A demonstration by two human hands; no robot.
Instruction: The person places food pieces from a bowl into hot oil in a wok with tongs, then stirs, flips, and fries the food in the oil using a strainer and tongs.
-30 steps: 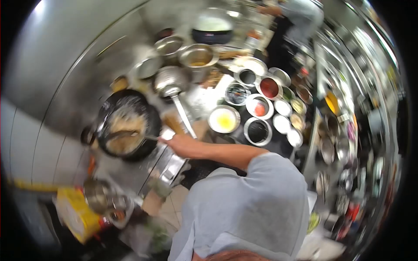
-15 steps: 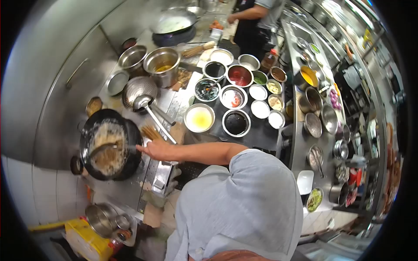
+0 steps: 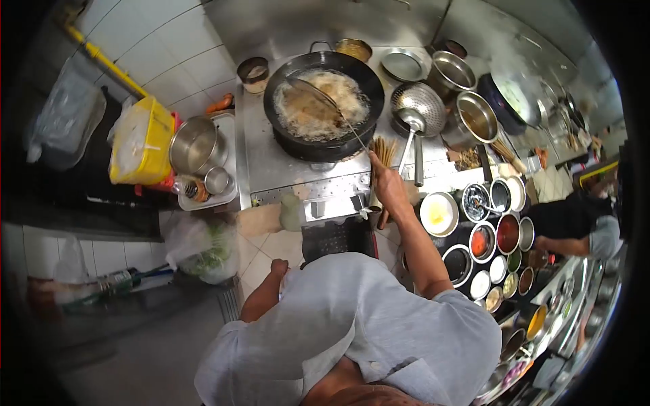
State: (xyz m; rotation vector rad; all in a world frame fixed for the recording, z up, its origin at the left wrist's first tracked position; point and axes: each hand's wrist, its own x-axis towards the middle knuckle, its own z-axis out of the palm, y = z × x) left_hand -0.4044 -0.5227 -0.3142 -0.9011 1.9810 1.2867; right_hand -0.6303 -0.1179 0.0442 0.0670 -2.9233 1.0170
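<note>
We work frothing oil point(image 3: 296, 119) in a round black wok point(image 3: 376, 89).
Our right hand point(image 3: 387, 184) grips the long metal utensil reaching ahead; left hand point(image 3: 278, 268), we cannot tell.

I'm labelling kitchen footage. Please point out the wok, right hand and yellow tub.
Wok point(image 3: 375, 88): head view, bare inner wall at right.
Right hand point(image 3: 388, 183): head view, back of the hand.
Yellow tub point(image 3: 158, 139): head view, its side.

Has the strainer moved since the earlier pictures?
No visible shift. Against the steel wall, the strainer still lies beyond the dish, beside the wok, ladle resting on it. Only the view has turned.
</note>
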